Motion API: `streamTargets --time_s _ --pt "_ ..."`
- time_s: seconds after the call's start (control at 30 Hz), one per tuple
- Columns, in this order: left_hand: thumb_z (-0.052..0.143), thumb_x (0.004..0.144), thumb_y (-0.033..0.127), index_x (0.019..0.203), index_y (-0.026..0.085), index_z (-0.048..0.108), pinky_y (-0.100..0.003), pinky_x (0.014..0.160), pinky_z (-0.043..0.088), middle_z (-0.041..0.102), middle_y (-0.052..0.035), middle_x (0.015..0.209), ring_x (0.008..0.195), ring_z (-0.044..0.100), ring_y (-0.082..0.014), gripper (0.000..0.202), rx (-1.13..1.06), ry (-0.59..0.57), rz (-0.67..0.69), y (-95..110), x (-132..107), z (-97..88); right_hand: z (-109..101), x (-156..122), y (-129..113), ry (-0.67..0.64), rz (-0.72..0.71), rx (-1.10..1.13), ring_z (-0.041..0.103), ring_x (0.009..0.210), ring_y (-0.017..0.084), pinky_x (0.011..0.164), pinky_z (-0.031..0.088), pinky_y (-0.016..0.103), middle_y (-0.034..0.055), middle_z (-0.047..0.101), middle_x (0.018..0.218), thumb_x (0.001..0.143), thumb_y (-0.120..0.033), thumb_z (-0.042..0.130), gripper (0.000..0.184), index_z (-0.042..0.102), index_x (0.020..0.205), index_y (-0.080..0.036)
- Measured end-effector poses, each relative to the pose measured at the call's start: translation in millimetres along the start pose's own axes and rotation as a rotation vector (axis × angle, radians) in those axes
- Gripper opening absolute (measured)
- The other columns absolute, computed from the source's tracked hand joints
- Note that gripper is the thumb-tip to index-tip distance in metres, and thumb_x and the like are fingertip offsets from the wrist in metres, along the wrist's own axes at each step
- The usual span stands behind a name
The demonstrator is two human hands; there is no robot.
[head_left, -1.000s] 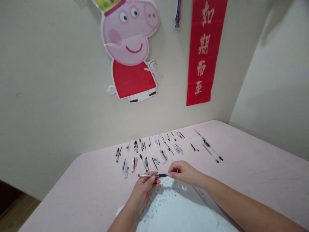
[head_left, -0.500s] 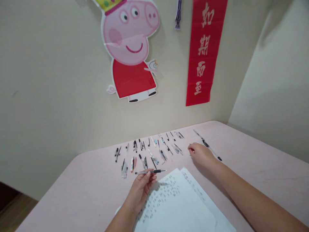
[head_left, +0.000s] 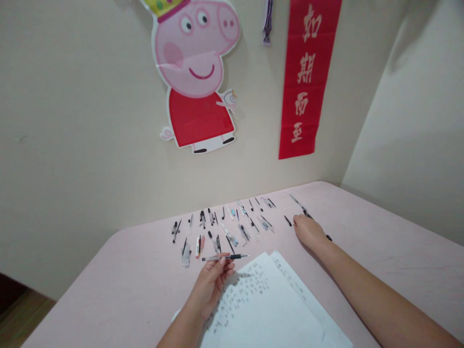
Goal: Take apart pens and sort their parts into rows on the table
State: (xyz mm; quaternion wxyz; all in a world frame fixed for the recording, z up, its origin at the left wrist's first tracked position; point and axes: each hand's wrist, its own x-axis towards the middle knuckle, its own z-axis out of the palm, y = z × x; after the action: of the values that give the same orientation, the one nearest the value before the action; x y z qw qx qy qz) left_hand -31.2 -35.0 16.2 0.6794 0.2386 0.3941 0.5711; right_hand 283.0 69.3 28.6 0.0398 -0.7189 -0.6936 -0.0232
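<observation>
My left hand point(head_left: 215, 280) holds a gel pen point(head_left: 226, 258) with a clear barrel and dark grip, level above the top edge of the written sheets point(head_left: 279, 299). Its uncovered tip points right. Over at the right, my right hand point(head_left: 308, 229) is low over the table with its fingers curled; what they hold, if anything, is hidden. It partly covers a row of pen parts point(head_left: 297, 201), including a black piece point(head_left: 328, 238) beside the wrist. A small black pen part point(head_left: 287, 220) lies just left of its fingertips.
Several groups of taken-apart pens, caps and refills point(head_left: 203, 220) lie in rows along the back of the pink table point(head_left: 90, 290). The wall behind carries a cartoon pig cutout point(head_left: 201, 116) and a red banner point(head_left: 308, 87).
My right hand has moved right, away from the small black part now lying on the table, and over the row of pen parts. My left hand and its pen have stayed nearly still.
</observation>
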Motion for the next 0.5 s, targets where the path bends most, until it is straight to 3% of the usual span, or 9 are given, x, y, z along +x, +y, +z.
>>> streamTargets --time_s 0.13,0.5 --pt "0.072 0.075 0.012 0.087 0.010 0.067 -0.019 0.063 0.057 0.070 -0.0062 0.075 0.067 0.067 -0.0116 0.013 -0.006 -0.004 -0.005 -0.6 1.7 -0.9 1.6 1.7 1.5 -0.016 0.006 0.000 0.064 0.087 0.022 0.068 0.038 0.027 0.0151 0.066 0.097 0.082 -0.002 0.042 0.027 0.062 0.097 -0.012" --pt "0.072 0.075 0.012 0.087 0.011 0.067 -0.017 0.062 0.056 0.070 -0.0057 0.073 0.065 0.067 -0.0103 0.013 -0.015 -0.012 -0.021 0.1 0.3 -1.1 1.6 1.1 1.6 0.004 -0.001 -0.002 0.064 0.087 0.025 0.067 0.039 0.028 0.0172 0.066 0.096 0.082 -0.006 0.043 0.025 0.065 0.091 -0.010"
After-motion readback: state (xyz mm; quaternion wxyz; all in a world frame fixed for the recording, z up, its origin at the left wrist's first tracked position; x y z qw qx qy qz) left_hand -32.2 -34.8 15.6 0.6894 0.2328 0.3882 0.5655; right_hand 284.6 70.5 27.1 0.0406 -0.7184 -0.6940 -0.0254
